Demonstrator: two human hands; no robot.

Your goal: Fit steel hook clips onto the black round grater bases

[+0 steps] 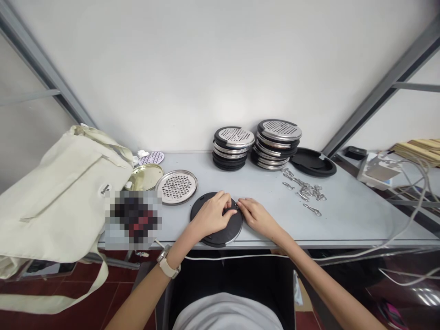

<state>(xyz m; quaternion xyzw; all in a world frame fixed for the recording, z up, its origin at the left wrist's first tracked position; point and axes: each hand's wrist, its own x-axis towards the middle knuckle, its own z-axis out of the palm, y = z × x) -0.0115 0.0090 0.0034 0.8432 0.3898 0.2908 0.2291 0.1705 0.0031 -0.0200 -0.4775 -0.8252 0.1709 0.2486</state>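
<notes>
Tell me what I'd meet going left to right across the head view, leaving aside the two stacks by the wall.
Cream bag, gold-toned lid, silver perforated disc, black disc with the left hand over it, right hand, loose metal clips, white box.

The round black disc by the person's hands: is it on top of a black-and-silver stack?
No: the round black disc lies on the grey table at its front edge, with the left hand over it.

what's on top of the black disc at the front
The left hand lies over the black disc, the right hand at its rim. The surface beneath the left hand is hidden.
</notes>
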